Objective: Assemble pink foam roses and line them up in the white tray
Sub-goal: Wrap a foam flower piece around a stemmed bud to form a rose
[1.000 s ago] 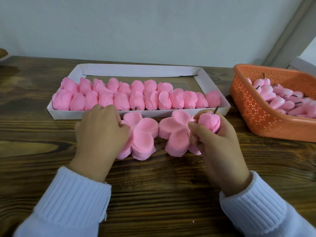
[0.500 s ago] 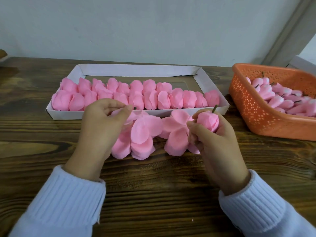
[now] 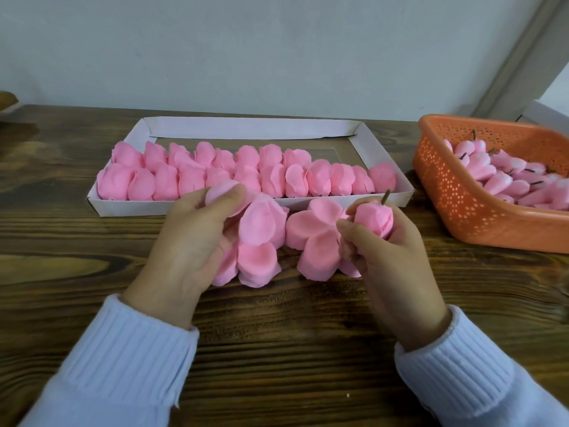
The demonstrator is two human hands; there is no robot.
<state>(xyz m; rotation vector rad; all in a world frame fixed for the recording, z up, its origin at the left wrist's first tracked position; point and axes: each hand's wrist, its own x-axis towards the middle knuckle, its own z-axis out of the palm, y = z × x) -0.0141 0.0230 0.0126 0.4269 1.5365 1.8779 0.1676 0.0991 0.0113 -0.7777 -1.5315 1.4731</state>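
You are well into the job but not near its end: the white tray [image 3: 246, 128] holds a front row of finished roses [image 3: 234, 180] running from wall to wall and a back row that stops short of the right end, so its far right corner is unfilled. The orange basket [image 3: 455, 211] on your right holds plenty of buds [image 3: 508, 177] waiting for petals. The rose in hand is at an early stage, I judge. Your right hand [image 3: 388, 257] is wrapped around a bud [image 3: 374, 218], its short stem [image 3: 385, 197] pointing up and away from you, while your left hand [image 3: 191, 241] pinches a petal piece [image 3: 257, 229] by its upper lobes and holds it tilted above the pile of petals [image 3: 257, 266] on the table [image 3: 277, 349], just in front of the tray. A second pile [image 3: 314, 238] lies flat between your hands, touching the right one. Bud and petals are not yet joined. How many pieces each pile holds cannot be told, and your left palm covers part of the near pile. The basket runs off the right edge, so its load cannot be counted — and the back roses are half hidden by the front ones.
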